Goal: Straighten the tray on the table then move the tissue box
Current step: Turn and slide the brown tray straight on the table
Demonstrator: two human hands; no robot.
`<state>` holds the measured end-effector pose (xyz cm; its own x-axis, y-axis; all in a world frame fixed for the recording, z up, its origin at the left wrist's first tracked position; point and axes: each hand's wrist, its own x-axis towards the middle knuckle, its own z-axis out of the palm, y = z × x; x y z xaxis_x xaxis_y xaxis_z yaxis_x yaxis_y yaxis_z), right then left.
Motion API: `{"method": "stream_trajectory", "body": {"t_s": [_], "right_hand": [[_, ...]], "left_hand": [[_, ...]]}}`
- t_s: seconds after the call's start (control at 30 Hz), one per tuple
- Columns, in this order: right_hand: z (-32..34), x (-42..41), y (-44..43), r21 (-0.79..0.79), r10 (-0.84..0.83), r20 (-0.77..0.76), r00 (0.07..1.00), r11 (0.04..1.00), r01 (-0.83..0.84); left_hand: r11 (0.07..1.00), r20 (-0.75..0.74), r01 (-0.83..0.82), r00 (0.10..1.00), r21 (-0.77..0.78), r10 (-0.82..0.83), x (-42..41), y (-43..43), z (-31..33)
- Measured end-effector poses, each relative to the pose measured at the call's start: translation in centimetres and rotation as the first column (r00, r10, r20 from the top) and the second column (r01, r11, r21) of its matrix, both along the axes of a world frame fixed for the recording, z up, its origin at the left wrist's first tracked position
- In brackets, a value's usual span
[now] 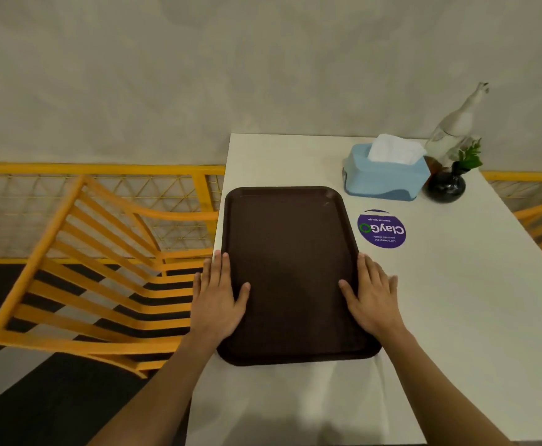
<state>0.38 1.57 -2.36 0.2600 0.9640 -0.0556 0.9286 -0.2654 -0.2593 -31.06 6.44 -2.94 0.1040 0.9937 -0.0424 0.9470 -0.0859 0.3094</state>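
Note:
A dark brown tray (pixel 290 239) lies lengthwise on the white table (pixel 456 300), close to the table's left edge. My left hand (pixel 219 294) rests flat on the tray's left rim, thumb on the tray's inside. My right hand (pixel 372 294) lies flat on the right rim in the same way. Fingers of both hands are stretched out, pressing rather than gripping. A light blue tissue box (pixel 383 178) with white tissue sticking out stands beyond the tray's far right corner, apart from it.
A round purple sticker (pixel 381 229) is on the table right of the tray. A black vase with a green plant (pixel 446 185) and a glass bottle (pixel 453 130) stand beside the tissue box. Yellow slatted chairs (pixel 102 268) flank the table, a wall behind.

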Motion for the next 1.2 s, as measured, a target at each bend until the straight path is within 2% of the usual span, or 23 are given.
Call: {"method": "stream_trajectory", "body": {"t_s": [0.17,0.4,1.2], "right_hand": [[-0.5,-1.0,-1.5,-0.021,-0.028,-0.026,0.999,0.999,0.027],[0.1,-0.5,0.9,-0.073,-0.019,-0.026,0.999,0.997,0.017],[-0.5,-0.4,0.3,-0.054,-0.021,-0.045,0.999,0.998,0.018]], "left_hand": [[1.000,0.022,0.006,1.000,0.000,-0.006,-1.2,-0.2,-0.5],[1.000,0.049,0.011,0.999,-0.006,-0.010,-0.8,2.0,-0.2],[1.000,0.085,-0.016,0.996,-0.026,0.018,-1.0,1.3,-0.6]]}}
